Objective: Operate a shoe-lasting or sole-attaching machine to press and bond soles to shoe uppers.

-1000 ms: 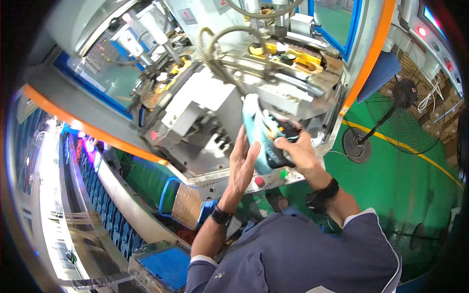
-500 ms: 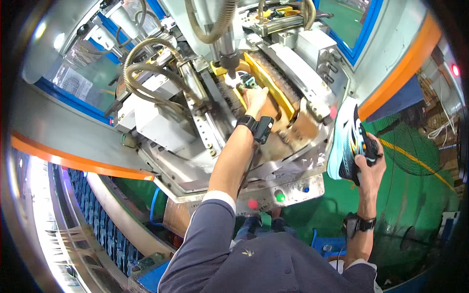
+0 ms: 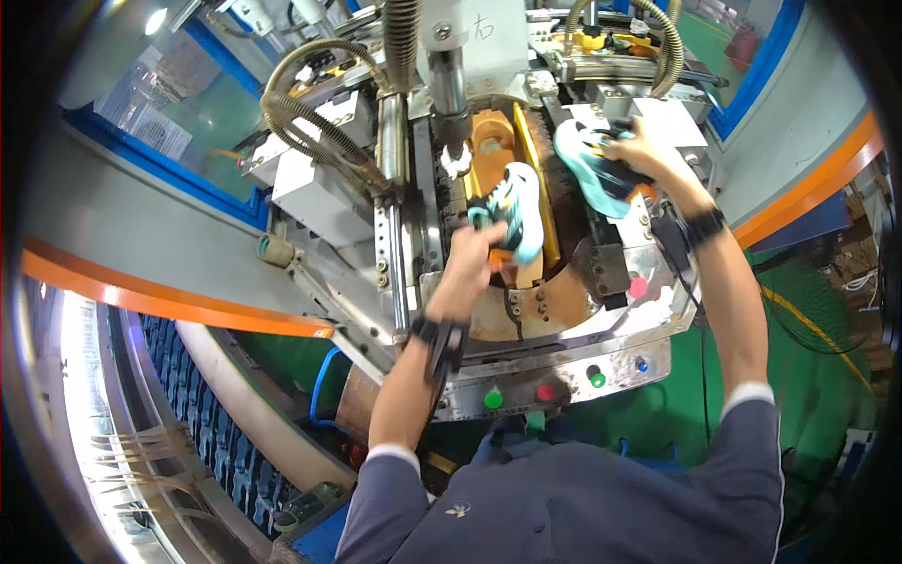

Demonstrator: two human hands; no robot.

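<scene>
My left hand [image 3: 467, 265] is closed on the dark collar of a sneaker [image 3: 528, 211], turquoise and black with a pale sole. That shoe is tilted on its side over the yellow-sided cradle of the press, its toe pointing away from me. My right hand [image 3: 650, 155] grips a second turquoise and black sneaker [image 3: 589, 179] by its opening, above the right side of the machine. Some blur covers both hands. Beyond the left shoe, the brown pad [image 3: 490, 141] of the cradle shows bare, with a metal press rod [image 3: 449, 89] above its left side.
Ribbed hoses [image 3: 310, 117] and a cylinder rail [image 3: 395, 244] stand left of the cradle. A panel with green and red buttons [image 3: 545, 392] runs along the machine's near edge. Curved orange-edged guards [image 3: 188, 310] flank both sides, and a wire-cage fan [image 3: 813, 296] stands at right.
My left hand has come back toward me from deep in the cradle, bringing a shoe. My right hand has swung from above the floor at right to over the machine, still holding its shoe.
</scene>
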